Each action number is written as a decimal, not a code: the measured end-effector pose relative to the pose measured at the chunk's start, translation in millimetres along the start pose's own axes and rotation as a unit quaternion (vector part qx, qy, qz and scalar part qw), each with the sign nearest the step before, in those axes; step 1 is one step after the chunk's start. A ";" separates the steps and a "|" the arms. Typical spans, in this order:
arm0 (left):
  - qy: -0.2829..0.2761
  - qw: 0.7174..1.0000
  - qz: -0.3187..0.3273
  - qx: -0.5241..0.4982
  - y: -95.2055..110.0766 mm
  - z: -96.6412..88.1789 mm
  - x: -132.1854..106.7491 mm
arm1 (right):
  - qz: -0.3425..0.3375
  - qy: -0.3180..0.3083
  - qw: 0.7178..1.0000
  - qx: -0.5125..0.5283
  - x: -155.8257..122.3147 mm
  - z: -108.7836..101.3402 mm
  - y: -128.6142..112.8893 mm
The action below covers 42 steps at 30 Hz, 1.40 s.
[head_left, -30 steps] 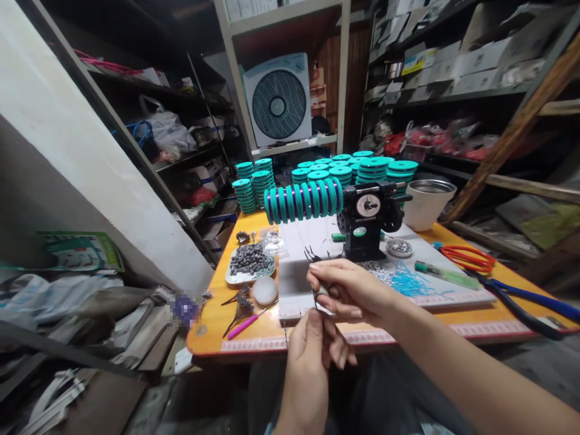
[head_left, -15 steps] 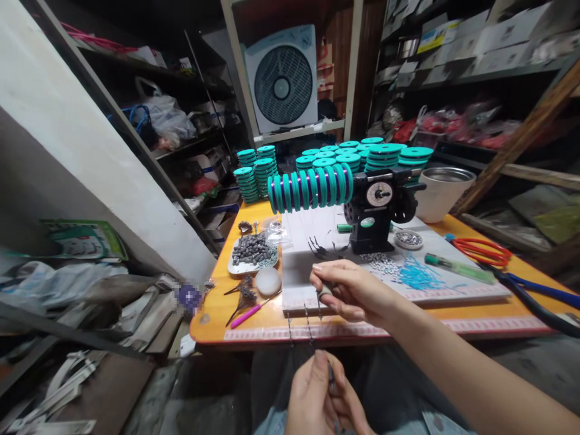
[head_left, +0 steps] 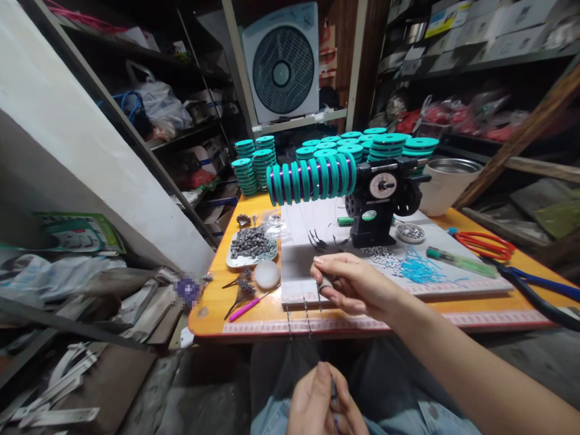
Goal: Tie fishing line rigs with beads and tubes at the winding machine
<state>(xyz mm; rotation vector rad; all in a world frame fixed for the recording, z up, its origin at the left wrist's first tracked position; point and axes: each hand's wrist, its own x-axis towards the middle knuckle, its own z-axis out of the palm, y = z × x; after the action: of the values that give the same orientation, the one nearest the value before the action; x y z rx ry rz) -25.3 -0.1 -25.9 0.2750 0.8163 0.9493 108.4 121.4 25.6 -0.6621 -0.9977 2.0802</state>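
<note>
Grey piece [head_left: 326, 283], one, small, partly hidden, raised near the front edge of the white board. Remaining items by size: tabletop [head_left: 209, 297], orange; white board [head_left: 296, 260], lying flat upon it; black winding machine [head_left: 369, 232], standing on the board; teal spools [head_left: 312, 180], one row, side by side at the machine's left; right hand [head_left: 344, 281], thumb and fingers pinched on the grey piece; left hand [head_left: 326, 399], lower, below the tabletop edge, fingers closed together on a dark slender item [head_left: 334, 391], mostly covered.
</note>
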 end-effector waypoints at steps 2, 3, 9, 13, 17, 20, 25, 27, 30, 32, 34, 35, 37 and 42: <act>-0.004 1.000 0.002 -0.008 -1.0 -0.7 0.1 | -0.001 -0.001 1.000 -0.003 -0.1 -0.1 -0.2; -0.006 1.000 0.001 -0.014 -1.5 -1.4 0.2 | -0.002 -0.002 1.000 -0.005 0.0 -0.1 -0.3; -0.044 0.999 -0.005 0.001 -0.1 -5.0 1.5 | -0.012 -0.007 1.000 -0.024 0.4 -0.1 -2.1; -0.056 0.960 0.184 0.205 9.6 -1.4 8.1 | -0.029 -0.010 0.998 -0.055 -1.5 -1.3 -8.8; -0.038 0.909 0.300 0.287 27.4 11.4 21.6 | -0.028 -0.024 0.996 -0.086 -5.3 -1.0 -21.0; -0.041 0.932 0.263 0.248 43.5 26.4 31.4 | -0.026 -0.031 0.994 -0.099 -7.1 0.0 -28.8; -0.055 0.915 0.281 0.284 64.2 46.0 40.7 | -0.016 -0.023 0.994 -0.109 -8.5 0.0 -34.3; -0.058 0.906 0.289 0.304 67.4 48.5 42.5 | -0.010 -0.025 0.994 -0.101 -9.0 0.1 -35.3; -0.059 0.910 0.283 0.299 65.8 47.6 43.9 | -0.001 -0.034 0.997 -0.071 -7.3 1.6 -35.4; -0.062 0.918 0.280 0.274 61.5 45.6 43.8 | 0.004 -0.034 0.999 -0.041 -3.4 3.6 -33.8; -0.065 0.928 0.275 0.244 56.3 43.7 42.3 | 0.010 -0.027 1.000 -0.013 2.3 6.7 -30.8; -0.066 0.932 0.271 0.230 54.0 42.8 40.9 | 0.015 -0.022 1.000 -0.001 5.2 8.6 -29.0; -0.065 0.941 0.262 0.204 50.5 41.0 37.0 | 0.022 -0.012 1.000 0.013 10.1 12.9 -25.7; -0.051 0.955 0.241 0.167 41.4 32.3 25.0 | 0.019 0.009 0.999 0.031 13.8 18.5 -21.4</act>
<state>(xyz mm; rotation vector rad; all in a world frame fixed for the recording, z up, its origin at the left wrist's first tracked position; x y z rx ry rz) -19.3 48.2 6.0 0.8398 0.8282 1.2362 95.5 133.4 51.6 -0.6716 -0.9137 2.1258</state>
